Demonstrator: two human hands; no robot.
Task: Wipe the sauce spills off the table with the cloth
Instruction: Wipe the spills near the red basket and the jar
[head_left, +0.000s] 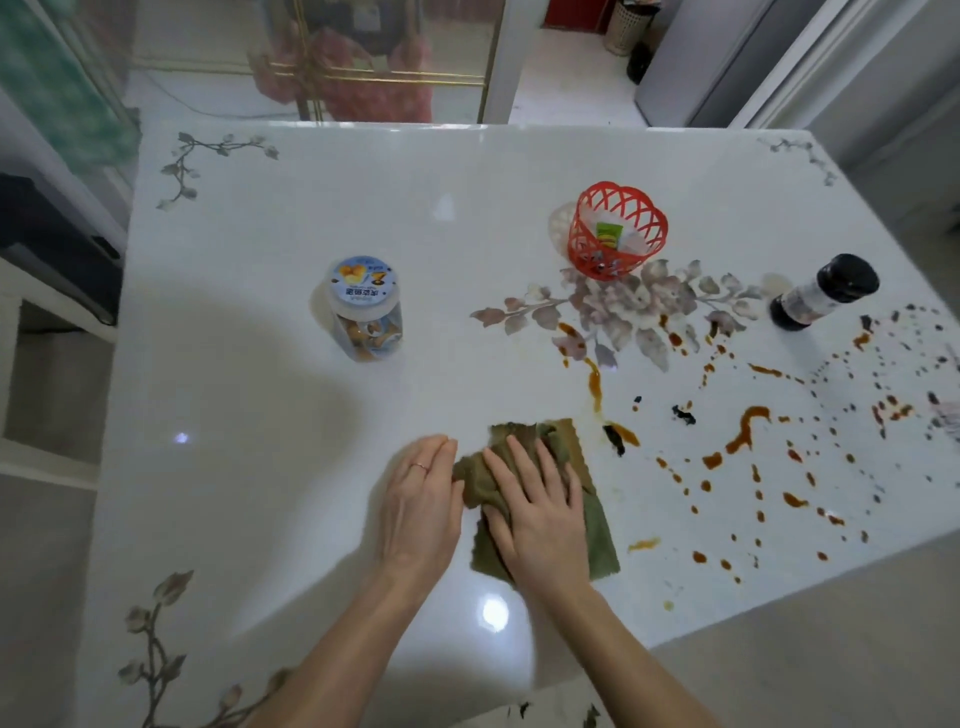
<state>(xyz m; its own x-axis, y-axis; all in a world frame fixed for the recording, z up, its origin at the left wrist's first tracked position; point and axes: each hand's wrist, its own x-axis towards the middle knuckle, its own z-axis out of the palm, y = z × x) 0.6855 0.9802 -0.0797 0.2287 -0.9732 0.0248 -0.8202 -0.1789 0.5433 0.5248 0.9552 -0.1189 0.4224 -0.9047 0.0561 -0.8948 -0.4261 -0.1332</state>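
Right hand (535, 512) on 1 cloth (600, 545) (left hand (421, 499) touching), 1 jar (366, 312)

Nothing legible. Upside-down blue characters on the lid of the jar (366, 312) left of the counter's (249, 374) middle, too blurred to read. Labels on the bottle (823, 293) and the packet (609, 236) in the basket (577, 236) equally unreadable.

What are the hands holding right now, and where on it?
Nothing is gripped. The right hand presses flat on the middle of the green cloth; the left hand touches its bunched left edge.
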